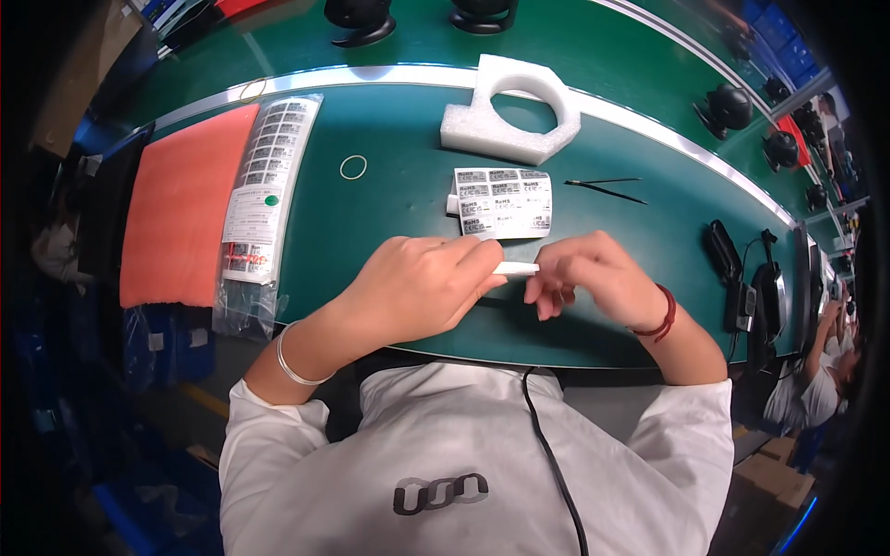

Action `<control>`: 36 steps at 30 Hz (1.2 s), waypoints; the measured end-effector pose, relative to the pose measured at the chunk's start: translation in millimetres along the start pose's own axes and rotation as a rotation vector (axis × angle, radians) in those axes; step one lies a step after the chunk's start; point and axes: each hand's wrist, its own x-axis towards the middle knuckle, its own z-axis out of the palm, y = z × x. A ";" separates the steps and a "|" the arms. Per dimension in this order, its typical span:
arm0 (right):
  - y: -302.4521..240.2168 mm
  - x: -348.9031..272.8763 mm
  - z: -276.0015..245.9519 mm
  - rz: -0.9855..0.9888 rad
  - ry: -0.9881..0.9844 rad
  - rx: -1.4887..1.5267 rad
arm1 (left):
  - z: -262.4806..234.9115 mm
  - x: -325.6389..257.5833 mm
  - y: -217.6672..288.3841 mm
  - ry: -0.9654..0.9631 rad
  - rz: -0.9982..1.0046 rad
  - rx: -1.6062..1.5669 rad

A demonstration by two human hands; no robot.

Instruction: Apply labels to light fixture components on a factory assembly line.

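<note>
Holding a slim white stick is the left hand here, fingers curled snugly round it, with one end poking out to the right. So the stick's basically in the gap between the two hands, over the front part of the green table. The right hand is just beside that end, fingers bent and loosely curled, kinda blurry, so I honestly can't tell if it's touching the tip or pinching anything. There's a silver bracelet on the left wrist and a red band on the right one.

Right past the hands is a sheet of stickers, grey and white, a bit curved. Just to the right of it are some black tweezers, tips spread. Further back there's a chunky white foam block with a big round hole, and off to its left a pale rubber band lying by itself.

Over on the left side you've got more labels in a clear plastic bag, right next to a big orange sheet. Far right of the table: some black gadgets with cords, plus two black round devices at the very back
</note>
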 end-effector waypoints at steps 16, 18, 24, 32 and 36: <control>0.6 5.6 4.5 0.108 0.236 0.254 | 6.1 0.6 1.6 0.087 0.042 0.469; 7.9 5.8 7.9 0.000 0.253 0.210 | 3.2 1.3 3.2 0.068 0.011 0.338; 4.4 -5.0 5.1 -0.505 0.181 -0.402 | -8.5 -2.6 -0.2 -0.184 -0.114 -0.381; -23.4 -5.7 15.4 -1.344 -0.034 -1.155 | -5.0 -4.8 -19.9 -1.084 -0.264 -1.648; -40.3 -5.8 20.1 -1.720 -0.228 -1.371 | 10.2 -4.2 -13.8 -1.341 -0.208 -1.830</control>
